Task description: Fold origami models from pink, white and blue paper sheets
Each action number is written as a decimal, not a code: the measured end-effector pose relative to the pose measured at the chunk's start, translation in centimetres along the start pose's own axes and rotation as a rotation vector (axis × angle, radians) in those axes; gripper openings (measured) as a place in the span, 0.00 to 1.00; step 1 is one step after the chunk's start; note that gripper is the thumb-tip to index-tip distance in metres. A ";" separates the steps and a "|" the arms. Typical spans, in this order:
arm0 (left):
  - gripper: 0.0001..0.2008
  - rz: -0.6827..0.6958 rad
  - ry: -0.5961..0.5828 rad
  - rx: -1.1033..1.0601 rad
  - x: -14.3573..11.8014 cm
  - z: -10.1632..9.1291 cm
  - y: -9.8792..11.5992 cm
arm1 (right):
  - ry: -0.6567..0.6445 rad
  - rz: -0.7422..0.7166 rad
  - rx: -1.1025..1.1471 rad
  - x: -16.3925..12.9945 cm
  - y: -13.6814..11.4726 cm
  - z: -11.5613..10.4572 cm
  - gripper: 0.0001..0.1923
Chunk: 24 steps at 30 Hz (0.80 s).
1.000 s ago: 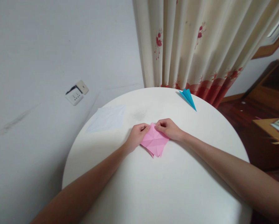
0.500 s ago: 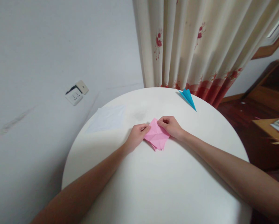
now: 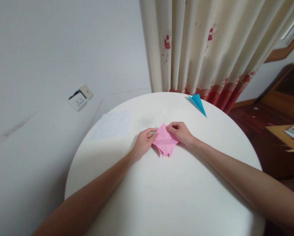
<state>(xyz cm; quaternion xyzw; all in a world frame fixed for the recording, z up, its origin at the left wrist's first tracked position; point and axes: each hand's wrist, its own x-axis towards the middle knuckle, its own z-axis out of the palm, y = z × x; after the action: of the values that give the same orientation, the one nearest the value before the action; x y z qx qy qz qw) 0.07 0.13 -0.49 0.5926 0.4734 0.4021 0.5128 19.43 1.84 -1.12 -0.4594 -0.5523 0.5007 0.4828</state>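
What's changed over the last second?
The pink folded paper shifted slightly away from the person and rightward, as did the right hand. The left hand barely moved; both hands still hold the paper. The blue folded paper and pale sheet stayed put.

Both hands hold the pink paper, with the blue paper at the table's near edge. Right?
No: the head view shows the blue paper by the far edge of the table. The left hand and right hand do hold the pink paper.
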 end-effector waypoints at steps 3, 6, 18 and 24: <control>0.23 0.013 0.012 0.016 -0.1 0.0 0.0 | -0.016 0.005 0.017 0.0 0.0 0.0 0.18; 0.23 0.021 0.033 0.015 -0.1 -0.1 0.0 | -0.043 -0.007 0.041 0.0 0.0 0.0 0.16; 0.28 0.029 0.070 -0.012 -0.2 0.0 0.6 | -0.003 0.010 0.013 0.0 0.4 0.1 0.15; 0.33 0.003 -0.033 -0.007 -0.5 -0.2 0.8 | 0.134 -0.018 0.009 0.4 0.5 -0.2 0.14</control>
<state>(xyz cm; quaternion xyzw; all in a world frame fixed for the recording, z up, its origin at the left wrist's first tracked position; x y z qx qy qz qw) -0.09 -0.30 0.33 0.5982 0.4625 0.3946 0.5221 19.59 2.30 -1.58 -0.4848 -0.5206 0.4672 0.5251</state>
